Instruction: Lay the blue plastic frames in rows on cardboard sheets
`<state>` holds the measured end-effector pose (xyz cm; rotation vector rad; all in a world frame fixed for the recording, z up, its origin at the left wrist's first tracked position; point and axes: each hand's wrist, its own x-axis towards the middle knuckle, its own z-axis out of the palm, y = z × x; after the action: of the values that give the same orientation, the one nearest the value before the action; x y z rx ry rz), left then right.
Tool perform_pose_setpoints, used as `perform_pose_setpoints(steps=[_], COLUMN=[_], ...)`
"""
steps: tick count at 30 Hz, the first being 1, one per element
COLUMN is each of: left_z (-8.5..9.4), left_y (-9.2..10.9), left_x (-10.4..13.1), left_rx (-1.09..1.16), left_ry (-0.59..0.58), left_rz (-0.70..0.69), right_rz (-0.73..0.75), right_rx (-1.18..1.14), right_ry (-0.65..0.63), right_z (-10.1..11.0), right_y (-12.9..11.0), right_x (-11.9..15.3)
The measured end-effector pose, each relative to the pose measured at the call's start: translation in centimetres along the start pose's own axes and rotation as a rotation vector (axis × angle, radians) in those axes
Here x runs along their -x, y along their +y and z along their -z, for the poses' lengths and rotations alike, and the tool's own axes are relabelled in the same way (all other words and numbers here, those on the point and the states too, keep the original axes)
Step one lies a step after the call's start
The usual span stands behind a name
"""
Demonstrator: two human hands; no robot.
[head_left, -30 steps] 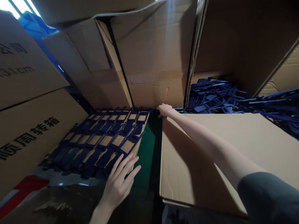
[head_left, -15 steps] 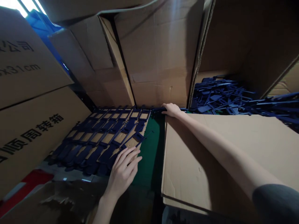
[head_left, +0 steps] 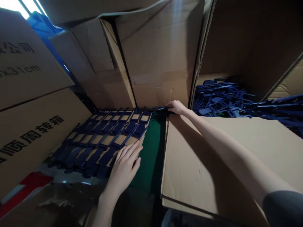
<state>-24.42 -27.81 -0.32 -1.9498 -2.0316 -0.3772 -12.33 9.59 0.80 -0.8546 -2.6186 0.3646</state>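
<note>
Rows of dark blue plastic parts point(head_left: 94, 139) lie on a cardboard sheet at the left. Over the near right edge of these rows rests my left hand point(head_left: 126, 164), palm down with its fingers stretched out. My right hand point(head_left: 175, 107) reaches to the back, beside a small heap of dark blue parts point(head_left: 161, 111) at the foot of the upright cardboard. Its fingers are bent down at that heap, and what they hold, if anything, is hidden. My right forearm passes over a flat cardboard stack point(head_left: 189, 164).
A green surface point(head_left: 152, 148) shows between the rows and the stack. Upright cardboard point(head_left: 161, 63) stands along the back. An open box at the back right holds a pile of blue parts point(head_left: 220, 97). Printed boxes point(head_left: 35, 126) stand at the left.
The tilted blue part by my left hand now lies closer in line with the rows. My left hand has shifted slightly up and flattened. My right hand has moved slightly right, its fingers more bent.
</note>
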Motion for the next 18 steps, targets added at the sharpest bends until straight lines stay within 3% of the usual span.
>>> perform_pose_setpoints(steps=[10,18], left_z=[-0.3,-0.4], left_y=[1.9,0.8], left_x=[0.0,-1.1], left_rx=[-0.079,-0.022], left_ry=[-0.058,-0.057], left_rz=[0.008,0.055], right_rz=[0.056,0.026], right_rx=[0.028,0.073], right_ry=[0.146,0.23], right_z=[0.2,-1.9], right_y=[-0.2,-1.6], right_x=[2.8,5.7])
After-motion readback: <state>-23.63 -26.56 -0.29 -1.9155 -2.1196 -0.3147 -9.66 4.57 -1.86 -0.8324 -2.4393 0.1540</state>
